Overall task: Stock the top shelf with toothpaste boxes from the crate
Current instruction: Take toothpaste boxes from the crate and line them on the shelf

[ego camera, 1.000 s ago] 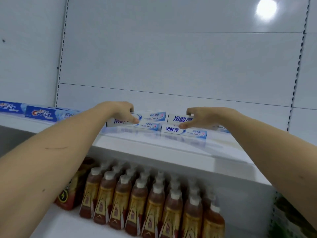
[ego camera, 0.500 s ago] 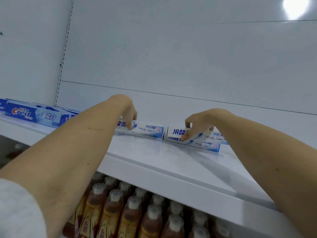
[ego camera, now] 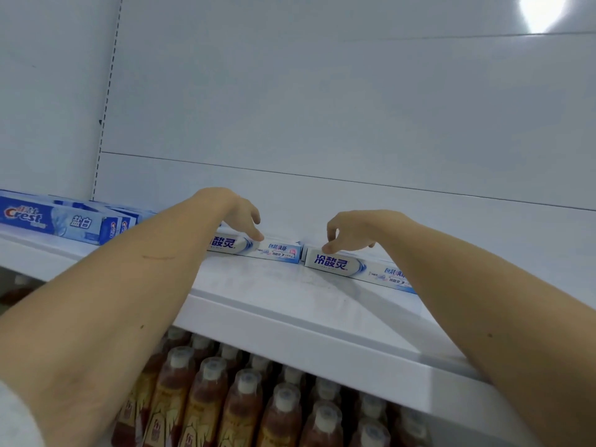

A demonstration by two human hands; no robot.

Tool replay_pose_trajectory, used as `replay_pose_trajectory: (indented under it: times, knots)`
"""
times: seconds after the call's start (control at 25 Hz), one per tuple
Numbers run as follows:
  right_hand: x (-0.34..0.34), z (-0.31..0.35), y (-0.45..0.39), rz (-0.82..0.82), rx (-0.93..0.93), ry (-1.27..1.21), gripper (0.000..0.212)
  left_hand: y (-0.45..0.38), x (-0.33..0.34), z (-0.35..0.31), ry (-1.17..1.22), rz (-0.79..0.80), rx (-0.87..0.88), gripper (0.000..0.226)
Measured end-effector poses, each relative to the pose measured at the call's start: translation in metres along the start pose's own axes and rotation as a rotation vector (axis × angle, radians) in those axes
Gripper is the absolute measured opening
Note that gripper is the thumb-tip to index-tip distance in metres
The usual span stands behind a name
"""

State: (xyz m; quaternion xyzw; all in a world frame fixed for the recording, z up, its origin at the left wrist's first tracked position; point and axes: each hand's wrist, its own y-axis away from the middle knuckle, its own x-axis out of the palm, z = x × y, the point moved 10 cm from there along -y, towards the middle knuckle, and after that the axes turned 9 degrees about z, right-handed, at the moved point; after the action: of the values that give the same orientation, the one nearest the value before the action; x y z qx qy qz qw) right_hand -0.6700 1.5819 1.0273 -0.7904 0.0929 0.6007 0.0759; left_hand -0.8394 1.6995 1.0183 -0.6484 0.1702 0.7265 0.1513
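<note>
White boxes (ego camera: 335, 263) now lie end-to-end (unstacked); right hand (ego camera: 351, 229) lifted.

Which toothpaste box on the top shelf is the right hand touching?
The white box right of centre, under the right hand. The matching box sits under the left hand; the Crest box lies untouched, far left.

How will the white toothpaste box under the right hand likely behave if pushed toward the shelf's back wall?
The white box lies flat on its long side, so it probably slides, not rolls. The glossy shelf suggests little friction.
</note>
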Motion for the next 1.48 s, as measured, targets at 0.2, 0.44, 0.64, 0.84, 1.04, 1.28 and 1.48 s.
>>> replay_pose_trajectory:
  times: [0.2, 0.44, 0.64, 0.84, 1.04, 1.28, 1.48]
  knots:
    - [-0.014, 0.013, 0.026, -0.058, -0.005, -0.007, 0.039, 0.027, -0.018, 0.000, 0.069, -0.093, 0.048, 0.052]
    - [-0.033, 0.047, 0.072, -0.151, -0.051, -0.126, 0.043, 0.079, -0.025, 0.014, 0.323, -0.244, 0.164, 0.054]
    - [-0.046, 0.084, 0.116, -0.391, -0.132, -0.594, 0.044, 0.149, -0.003, 0.035, 0.735, -0.368, 0.329, 0.054]
    - [-0.046, 0.171, 0.182, -0.607, -0.293, -0.995, 0.035, 0.216, 0.034, 0.076, 1.015, -0.463, 0.377, 0.055]
    - [0.044, 0.273, 0.225, -0.476, -0.376, -1.366, 0.036, 0.289, 0.147, 0.115, 1.225, -0.615, 0.425, 0.043]
    - [0.227, 0.351, 0.230, -0.122, -0.233, -1.543, 0.053, 0.304, 0.339, 0.148, 1.376, -0.273, 0.163, 0.052]
    - [0.312, 0.377, 0.233, 0.046, -0.130, -1.672, 0.052, 0.316, 0.437, 0.147, 1.433, -0.072, 0.020, 0.055]
